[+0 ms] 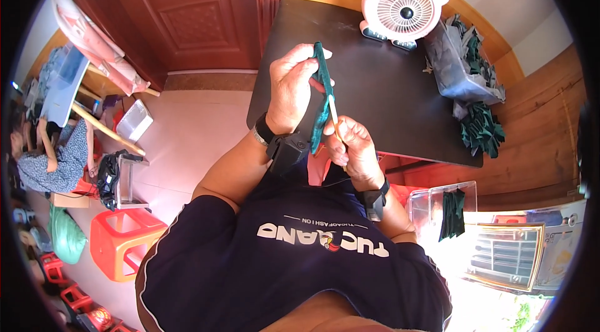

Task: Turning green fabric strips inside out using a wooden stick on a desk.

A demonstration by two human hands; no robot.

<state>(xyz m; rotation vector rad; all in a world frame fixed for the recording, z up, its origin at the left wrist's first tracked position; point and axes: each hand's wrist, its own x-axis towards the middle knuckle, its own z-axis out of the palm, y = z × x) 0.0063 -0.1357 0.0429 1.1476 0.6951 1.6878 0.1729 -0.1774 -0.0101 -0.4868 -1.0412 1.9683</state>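
Observation:
Over the near-left part of the black table (387, 107), my left hand (290, 88) pinches a narrow dark green velvety fabric strip (322, 72) near its upper end. The strip hangs down lengthwise past my fingers. In my right hand (356, 144), closed just below and to the right, is a thin light wooden stick (334, 116). Its upper end meets the strip around the middle; whether it goes inside the fabric or only lies against it I cannot tell.
A white fan (406, 13) stands at the table's back. On the right are a grey fabric-filled plastic bin (450, 79) and green fabric pieces (482, 130). A clear box (428, 204) with green strips stands nearer. Left are a red stool (122, 241) and a seated person (56, 160).

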